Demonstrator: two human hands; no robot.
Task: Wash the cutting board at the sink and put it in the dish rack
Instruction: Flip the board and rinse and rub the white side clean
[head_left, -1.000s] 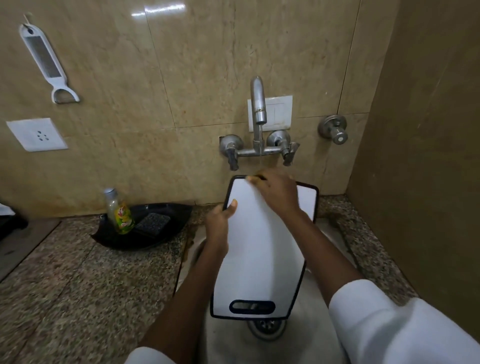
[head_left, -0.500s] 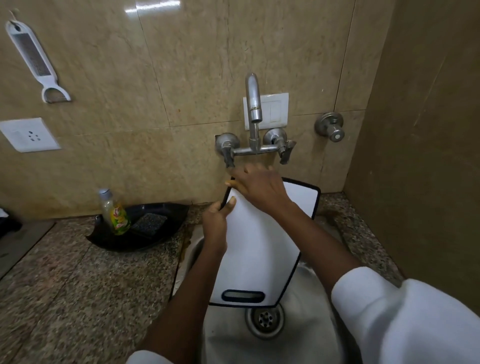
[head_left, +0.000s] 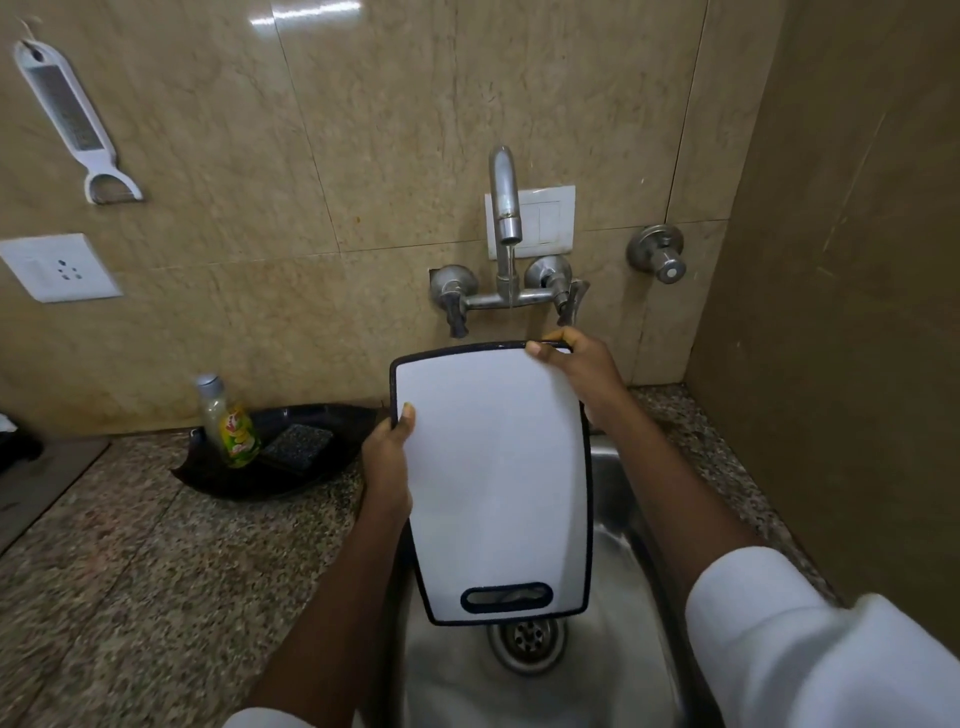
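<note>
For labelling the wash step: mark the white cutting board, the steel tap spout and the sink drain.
White black-rimmed plastic cutting board (head_left: 493, 467): head view, centre of white face.
Curved steel tap spout (head_left: 506, 208): head view, mid tube.
Round steel sink drain (head_left: 527, 636): head view, perforated centre.

White rectangular plastic cutting board: plain face, black rim, black-edged handle slot. Speckled granite surface: brown, grey and black flecks. Glossy wall tiles: beige, faintly marbled. Leaf-shaped plastic tray: black. Clear soap bottle: green-and-yellow label. Steel sink: plain silver-grey. Long sleeve: white.
</note>
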